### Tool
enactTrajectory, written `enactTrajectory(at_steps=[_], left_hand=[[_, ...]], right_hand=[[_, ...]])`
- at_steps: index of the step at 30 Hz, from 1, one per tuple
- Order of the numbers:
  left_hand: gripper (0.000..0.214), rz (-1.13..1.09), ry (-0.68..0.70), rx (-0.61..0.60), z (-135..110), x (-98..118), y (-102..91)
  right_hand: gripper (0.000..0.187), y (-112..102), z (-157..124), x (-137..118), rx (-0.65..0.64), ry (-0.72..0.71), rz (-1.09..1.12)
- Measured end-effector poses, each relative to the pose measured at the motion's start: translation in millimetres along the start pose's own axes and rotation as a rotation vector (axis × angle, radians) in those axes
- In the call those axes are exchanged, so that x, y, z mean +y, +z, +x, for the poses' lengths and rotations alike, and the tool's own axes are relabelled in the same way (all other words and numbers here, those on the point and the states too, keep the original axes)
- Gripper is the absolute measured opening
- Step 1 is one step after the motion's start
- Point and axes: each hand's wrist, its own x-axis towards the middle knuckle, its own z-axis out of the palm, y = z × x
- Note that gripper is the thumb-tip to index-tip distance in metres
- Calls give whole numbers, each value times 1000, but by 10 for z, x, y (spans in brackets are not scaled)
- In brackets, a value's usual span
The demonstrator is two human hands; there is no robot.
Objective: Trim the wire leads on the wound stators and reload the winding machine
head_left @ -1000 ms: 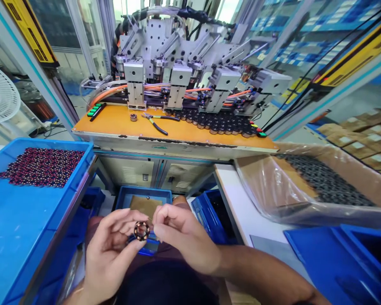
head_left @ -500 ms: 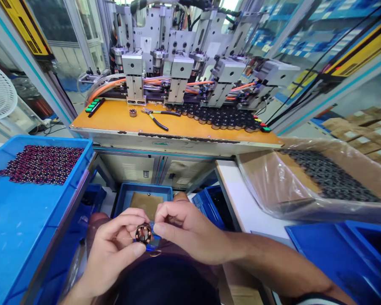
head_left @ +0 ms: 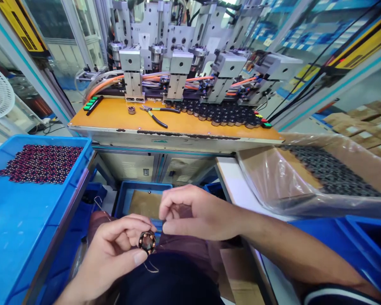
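Note:
My left hand (head_left: 114,245) pinches a small ring-shaped motor stator (head_left: 147,242) between thumb and fingers, its open face turned up towards me. Copper windings show around the stator's dark inner ring. A thin loose wire (head_left: 151,267) hangs below it over my dark clothing. Just to the right, my right hand (head_left: 193,214) is closed, thumb against curled fingers, apart from the stator. Whatever is between those fingertips is too small or hidden to make out.
Ahead, an orange bench (head_left: 108,116) carries cutting pliers (head_left: 155,115), a single stator (head_left: 131,110) and rows of black-topped parts (head_left: 222,113) under a machine (head_left: 178,63). A blue tray (head_left: 47,203) of parts stands left; a plastic-lined carton (head_left: 273,186) stands right. A blue bin (head_left: 122,190) sits below.
My right hand has moved up and right, away from the stator. My left hand and the stator have shifted slightly right and down. The hanging wire shows more clearly.

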Motion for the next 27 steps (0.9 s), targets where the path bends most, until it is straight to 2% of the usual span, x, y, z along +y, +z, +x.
enactTrajectory(at_steps=[4, 7, 9, 13, 15, 18, 21, 27], left_hand=[[25, -43, -110, -70, 18, 4, 19], [18, -53, -130, -55, 25, 8, 73], [23, -84, -98, -18, 16, 14, 102], [30, -51, 42, 108, -17, -1, 81], [29, -10, 96, 148, -27, -24, 49], [29, 23, 138, 136, -22, -53, 23], [28, 37, 139, 111, -4, -57, 34], [26, 5, 118, 78, -25, -69, 44]], right_hand=[[22, -25, 198, -36, -146, -306, -74], [12, 18, 306, -23, -248, -406, -78], [13, 51, 297, -15, -188, -361, -96], [17, 89, 150, -58, 31, -95, -117], [18, 101, 79, -100, 71, 20, -73], [16, 126, 27, -154, 66, 135, -6], [11, 143, 22, -181, 50, 168, -51], [13, 144, 4, -237, 20, 97, -145]])
